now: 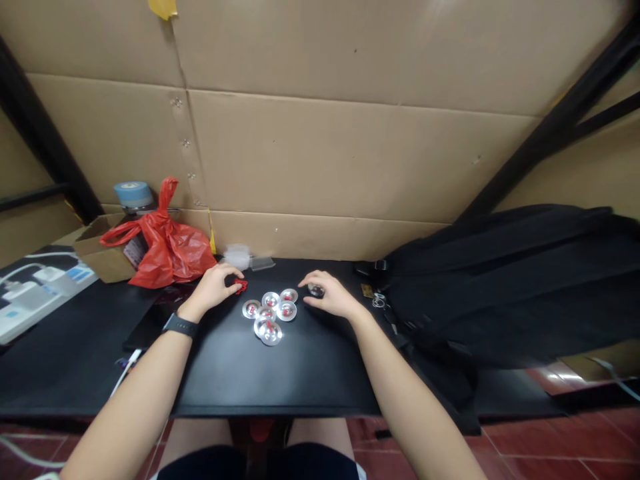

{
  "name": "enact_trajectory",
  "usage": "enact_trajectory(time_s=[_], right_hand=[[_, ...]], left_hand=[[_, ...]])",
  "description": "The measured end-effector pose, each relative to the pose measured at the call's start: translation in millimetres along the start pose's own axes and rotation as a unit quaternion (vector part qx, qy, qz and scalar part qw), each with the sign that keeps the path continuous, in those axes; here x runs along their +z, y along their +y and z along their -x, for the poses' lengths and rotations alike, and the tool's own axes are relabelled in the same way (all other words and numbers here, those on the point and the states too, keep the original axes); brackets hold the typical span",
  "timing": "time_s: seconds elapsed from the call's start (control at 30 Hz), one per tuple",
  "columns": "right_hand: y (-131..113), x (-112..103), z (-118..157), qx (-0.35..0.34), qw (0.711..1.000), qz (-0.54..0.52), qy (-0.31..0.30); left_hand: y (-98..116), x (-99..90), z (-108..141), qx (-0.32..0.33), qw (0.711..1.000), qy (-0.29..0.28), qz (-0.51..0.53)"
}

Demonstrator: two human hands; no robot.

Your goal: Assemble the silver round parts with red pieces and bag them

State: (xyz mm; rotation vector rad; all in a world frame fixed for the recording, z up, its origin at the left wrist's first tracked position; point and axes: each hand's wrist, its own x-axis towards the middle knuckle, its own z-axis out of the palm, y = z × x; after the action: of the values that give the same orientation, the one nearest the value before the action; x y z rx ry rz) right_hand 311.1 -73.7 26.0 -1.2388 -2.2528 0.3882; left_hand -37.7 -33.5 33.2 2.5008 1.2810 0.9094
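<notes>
Head: seven metallic discs [267, 313] (seemingly)

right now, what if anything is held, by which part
Cannot tell: left hand is at a small red bundle, right hand curls around a shiny round piece.

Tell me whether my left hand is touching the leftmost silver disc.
Apart. The head view shows a strip of dark tabletop between the left hand and the leftmost silver disc.

Red plastic bag [173, 250] beside a small carton [103, 250], white power strip [50, 298], black backpack [510, 287].
</notes>
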Motion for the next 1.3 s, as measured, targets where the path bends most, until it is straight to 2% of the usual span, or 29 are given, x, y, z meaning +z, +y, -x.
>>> enact_trajectory(time_s=[0.1,0.2,0.33,0.47,0.7,0.93,1.07,1.3], right_hand=[[-21,3,1,-0.041,0.996,-0.002,-0.077],[-33,9,0,-0.036,0.995,0.017,-0.094],[-32,15,-3,-0.037,0.998,0.008,-0.059],[-30,17,-5,-0.063,0.997,-0.051,-0.007],[-40,20,-5,-0.097,0.993,-0.062,0.022],[-43,20,-4,-0.101,0.987,-0.119,0.026],[-44,20,-5,-0.077,0.988,-0.132,0.024],[-49,20,-5,-0.068,0.981,-0.183,0.009]], left_hand=[[8,2.7,0,0.013,1.0,0.016,0.002],[18,5.8,0,0.029,0.999,0.015,0.006],[35,11.0,0,0.053,0.998,-0.007,0.015],[56,18.4,3,0.08,0.996,-0.038,0.033],[87,27.7,7,0.135,0.986,-0.093,0.037],[86,29.1,7,0.125,0.988,-0.084,0.042],[81,31.5,6,0.119,0.987,-0.097,0.051],[82,32.0,5,0.112,0.977,-0.105,0.149]])
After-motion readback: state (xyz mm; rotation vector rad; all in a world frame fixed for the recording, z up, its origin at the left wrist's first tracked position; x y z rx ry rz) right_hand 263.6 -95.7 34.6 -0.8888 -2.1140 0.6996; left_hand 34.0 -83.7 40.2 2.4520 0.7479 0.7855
